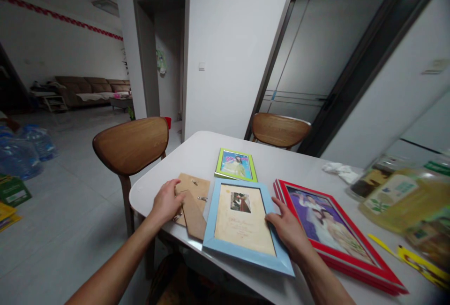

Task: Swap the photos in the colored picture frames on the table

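My left hand (165, 202) grips the edge of a brown fibreboard frame backing (188, 194), which has small metal clips and a hinged easel stand (193, 216). A light-blue picture frame (242, 223) lies face up, holding a cream certificate-like print with a small photo. My right hand (286, 232) holds that frame's right side. Beyond it lies a small green picture frame (235, 165). To the right, a stack of red picture frames (333, 230) shows a large photo of two people and touches neither hand.
The pale table (168, 173) has a rounded corner. Wooden chairs (130, 145) stand beyond it. A white cloth (339, 172), plastic-wrapped packages (397, 197) and a yellow strip (415, 263) lie at the right. Water bottles (24, 155) sit on the floor at the left.
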The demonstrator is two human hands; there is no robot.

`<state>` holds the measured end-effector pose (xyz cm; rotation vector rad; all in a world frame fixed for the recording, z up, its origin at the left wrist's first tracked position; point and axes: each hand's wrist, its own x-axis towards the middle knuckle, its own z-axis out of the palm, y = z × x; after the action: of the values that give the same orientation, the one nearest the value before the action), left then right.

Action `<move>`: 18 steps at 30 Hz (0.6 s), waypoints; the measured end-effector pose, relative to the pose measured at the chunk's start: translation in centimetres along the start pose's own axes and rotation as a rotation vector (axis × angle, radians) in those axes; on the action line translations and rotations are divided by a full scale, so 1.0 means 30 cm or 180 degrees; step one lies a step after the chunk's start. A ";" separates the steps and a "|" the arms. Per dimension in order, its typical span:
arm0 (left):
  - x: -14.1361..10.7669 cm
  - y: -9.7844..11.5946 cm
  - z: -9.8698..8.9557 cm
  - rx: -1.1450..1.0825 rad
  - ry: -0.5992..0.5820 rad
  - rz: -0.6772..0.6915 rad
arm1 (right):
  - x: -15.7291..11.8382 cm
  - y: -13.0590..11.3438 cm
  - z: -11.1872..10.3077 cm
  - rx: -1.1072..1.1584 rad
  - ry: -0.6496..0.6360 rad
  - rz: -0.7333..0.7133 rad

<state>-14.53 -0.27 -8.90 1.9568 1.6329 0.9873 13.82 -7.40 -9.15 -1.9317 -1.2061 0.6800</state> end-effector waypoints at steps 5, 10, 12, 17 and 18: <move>-0.144 0.229 0.149 -0.0488 -0.0715 0.1183 | -0.037 -0.050 -0.012 0.1557 -0.0503 0.0402; -0.210 0.358 0.228 -0.0419 -0.0841 0.1859 | -0.057 -0.090 -0.014 0.1738 -0.0468 0.0216; -0.198 0.368 0.212 -0.0364 -0.0649 0.1931 | -0.043 -0.074 -0.017 0.1478 -0.0394 0.0102; -0.127 0.293 0.114 -0.0544 0.0224 0.1164 | 0.013 0.003 -0.021 -0.0141 0.0012 -0.0237; -0.115 0.264 0.097 -0.0547 0.0373 0.0967 | 0.020 0.013 -0.018 -0.0489 0.0108 -0.0328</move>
<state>-7.27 -5.07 -6.19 2.0995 1.2800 1.3318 14.68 -7.15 -9.19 -1.9816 -1.3605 0.5118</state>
